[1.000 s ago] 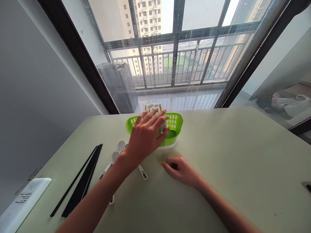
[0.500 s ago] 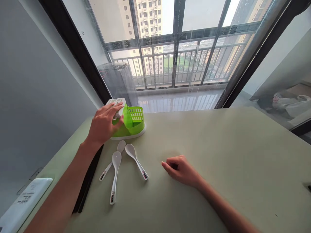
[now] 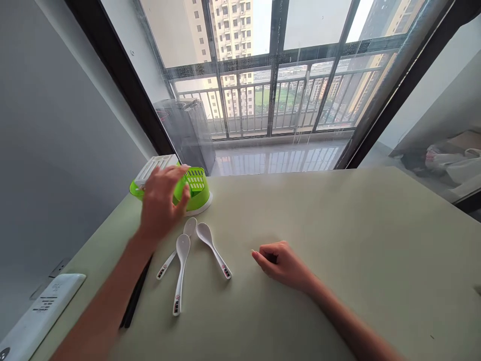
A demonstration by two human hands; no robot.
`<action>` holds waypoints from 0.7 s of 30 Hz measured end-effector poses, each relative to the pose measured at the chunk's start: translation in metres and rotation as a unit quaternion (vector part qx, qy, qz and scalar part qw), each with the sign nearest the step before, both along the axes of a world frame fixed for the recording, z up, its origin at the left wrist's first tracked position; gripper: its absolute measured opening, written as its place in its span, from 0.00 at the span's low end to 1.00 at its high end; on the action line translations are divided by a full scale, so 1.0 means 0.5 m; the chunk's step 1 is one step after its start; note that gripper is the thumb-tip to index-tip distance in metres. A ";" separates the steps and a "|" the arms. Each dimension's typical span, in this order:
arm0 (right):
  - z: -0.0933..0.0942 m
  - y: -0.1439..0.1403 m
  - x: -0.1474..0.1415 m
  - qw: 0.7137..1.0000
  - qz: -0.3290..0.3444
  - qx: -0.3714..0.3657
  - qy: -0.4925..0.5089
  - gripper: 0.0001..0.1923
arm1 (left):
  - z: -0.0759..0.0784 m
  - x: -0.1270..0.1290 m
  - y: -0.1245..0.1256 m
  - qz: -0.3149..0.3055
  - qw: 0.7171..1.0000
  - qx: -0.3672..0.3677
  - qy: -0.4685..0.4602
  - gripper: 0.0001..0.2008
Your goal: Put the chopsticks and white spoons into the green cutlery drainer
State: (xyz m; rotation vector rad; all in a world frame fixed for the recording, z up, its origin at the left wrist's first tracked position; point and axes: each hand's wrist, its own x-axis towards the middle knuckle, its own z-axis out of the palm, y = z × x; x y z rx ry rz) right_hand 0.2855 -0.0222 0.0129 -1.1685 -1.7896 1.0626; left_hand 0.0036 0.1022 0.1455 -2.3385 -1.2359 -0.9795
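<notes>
My left hand point(image 3: 161, 198), a little blurred, is in front of a bright green utensil holder point(image 3: 194, 200), its thumb spread from its fingers. Nothing shows in its grasp, and it hides the holder's middle. A white slotted piece point(image 3: 160, 163) sits on the holder's left side, and the right compartment has a lattice wall. Below lie three white spoons: one point(image 3: 182, 260) overlaps another point(image 3: 190, 226), and a third point(image 3: 214, 248) lies to their right. Black chopsticks point(image 3: 135, 298) are partly covered by my left forearm. My right hand point(image 3: 280, 263) rests on the table, fingers curled, with nothing visible in it.
A pale green table point(image 3: 338, 225) runs up to a window with dark frames point(image 3: 276, 70). At the left edge is a long white box-like object point(image 3: 48, 311) with printed text. The grey wall point(image 3: 75, 165) borders the left side.
The green holder and its white slotted piece have moved left. My left hand has come off the white piece and nearer to me. My right hand stays still.
</notes>
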 end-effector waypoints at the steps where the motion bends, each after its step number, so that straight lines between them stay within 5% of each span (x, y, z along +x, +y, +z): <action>1: -0.002 0.000 0.000 1.000 -0.002 0.000 -0.003 0.28 | -0.015 0.029 -0.021 -0.037 0.999 -0.014 -0.017 0.20; 5: -0.011 0.001 0.002 1.000 -0.004 0.001 -0.007 0.27 | -0.094 0.149 -0.117 -0.200 0.964 -0.164 -0.061 0.17; 9: -0.013 0.002 0.004 1.000 0.000 0.004 0.010 0.19 | -0.164 0.232 -0.189 -0.289 0.869 -0.372 -0.151 0.18; 11: -0.008 0.002 0.004 1.000 0.009 -0.008 0.017 0.13 | -0.184 0.255 -0.206 -0.302 0.823 -0.441 -0.193 0.17; 14: 0.001 0.001 0.004 1.000 0.009 -0.021 0.010 0.11 | -0.197 0.270 -0.215 -0.298 0.789 -0.486 -0.231 0.16; 21: 0.003 -0.003 0.005 1.000 0.009 -0.027 -0.002 0.12 | -0.205 0.276 -0.232 -0.257 0.777 -0.498 -0.288 0.15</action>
